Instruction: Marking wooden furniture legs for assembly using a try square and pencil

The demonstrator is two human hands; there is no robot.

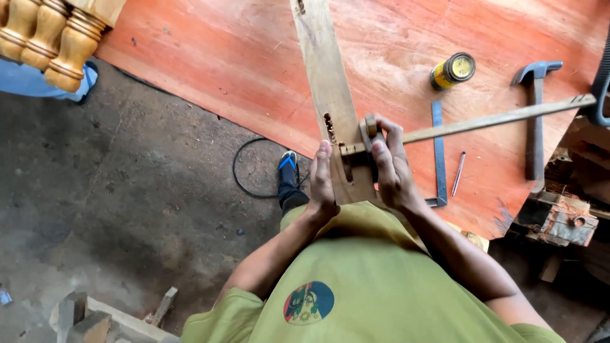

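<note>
**Both hands on the plank end, gauge stock under the right**

I take the plank [327, 82] as my landmark. It runs away from me up the view, its long axis nearly straight ahead with a slight lean to the left, and its near end sits against my body. A row of small holes shows on its left edge, just above my left hand.

My left hand [322, 184] lies along the left edge of that near end, fingers pressed together and wrapped on the wood, thumb side up. My right hand [391, 168] is on the right edge, closed around a small wooden block [370, 125] that rides on the plank. From that block a long wooden bar [502, 117] reaches out to the right, almost square to the plank. The right hand is the nearer one to the block and bar.

Right of the plank, on the orange board [222, 57], lie a metal square [438, 149], a thin nail-like rod [459, 173], a hammer [535, 114] and a yellow tin [453, 70] lying on its side; what it holds I cannot tell. Turned wooden posts [47, 38] stand far left of the plank.
</note>
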